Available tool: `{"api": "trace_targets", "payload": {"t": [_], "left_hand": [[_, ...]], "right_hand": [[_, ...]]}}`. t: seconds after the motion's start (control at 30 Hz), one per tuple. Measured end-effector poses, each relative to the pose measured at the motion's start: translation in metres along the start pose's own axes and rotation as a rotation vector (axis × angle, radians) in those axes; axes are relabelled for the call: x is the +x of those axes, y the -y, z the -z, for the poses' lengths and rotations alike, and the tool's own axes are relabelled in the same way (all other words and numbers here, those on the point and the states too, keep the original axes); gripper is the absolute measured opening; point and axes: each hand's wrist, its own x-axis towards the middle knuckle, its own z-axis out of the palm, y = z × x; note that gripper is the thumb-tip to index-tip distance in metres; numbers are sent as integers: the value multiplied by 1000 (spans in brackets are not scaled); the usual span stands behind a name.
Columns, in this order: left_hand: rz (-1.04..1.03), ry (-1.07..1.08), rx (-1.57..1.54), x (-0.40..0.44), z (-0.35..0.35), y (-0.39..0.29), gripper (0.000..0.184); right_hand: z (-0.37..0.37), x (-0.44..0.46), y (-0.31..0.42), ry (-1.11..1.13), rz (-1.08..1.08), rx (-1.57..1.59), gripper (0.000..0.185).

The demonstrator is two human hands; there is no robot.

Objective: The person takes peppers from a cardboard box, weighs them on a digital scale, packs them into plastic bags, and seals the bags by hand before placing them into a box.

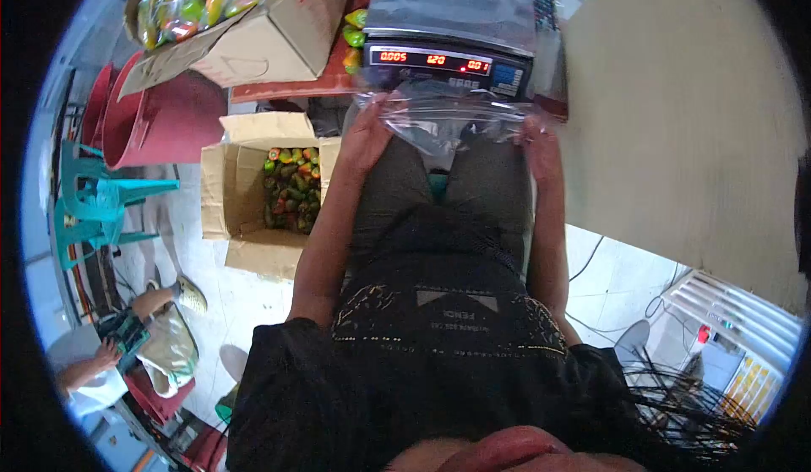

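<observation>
Stretched between my two hands, just in front of the scale, is a clear plastic bag [448, 121]. My left hand [369, 134] pinches one end of it, and my right hand [541, 144] grips the other. Nothing shows inside the bag. Beyond it stands a digital weighing scale [452, 16] with a flat metal pan and lit red digits. A few green and orange peppers [355, 37] lie against the scale's left side.
At upper left, an open cardboard box [270, 45] holds bagged peppers. Another cardboard box [215, 193] with peppers sits on the floor. Red tubs [169, 121], a green plastic chair [101, 197] and another person [89, 362] are left. A pale tabletop [684, 134] spans the right.
</observation>
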Motion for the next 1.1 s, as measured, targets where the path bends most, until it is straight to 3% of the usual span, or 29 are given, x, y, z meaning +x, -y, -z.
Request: {"api": "trace_targets", "payload": {"t": [0.03, 0.13, 0.17, 0.2, 0.27, 0.43, 0.47, 0.57, 0.67, 0.83, 1.1], "left_hand": [[-7, -8, -27, -1, 0, -2, 31], [-9, -82, -134, 1, 15, -5, 30], [-1, -131, -161, 0, 17, -7, 30], [-34, -1, -163, -2, 20, -10, 34], [-44, -8, -182, -1, 27, -16, 38], [-7, -130, -215, -5, -3, -34, 51], [-45, -316, -86, -4, -23, -35, 41], [-68, -335, 212, 5, 28, -31, 25], [-125, -259, 176, 0, 36, -39, 13], [-164, -297, 224, -5, 40, -46, 14], [-190, -503, 339, -7, 37, -50, 16]], "right_hand": [[5, 3, -17, -27, -42, 191, 16], [4, 4, -17, -44, -89, 199, 14], [3, 3, -18, -30, -68, 163, 13], [3, 4, -20, -15, -47, 125, 13], [6, 4, -23, -6, -23, 48, 12], [-8, 3, -16, 11, 21, -119, 12], [-8, 4, -17, 11, 20, -123, 12], [0, 10, -24, 16, 19, -125, 12], [3, 10, -25, 19, 1, -65, 13], [2, 10, -25, 36, -13, 32, 13], [1, 13, -28, -31, -31, -134, 16]]}}
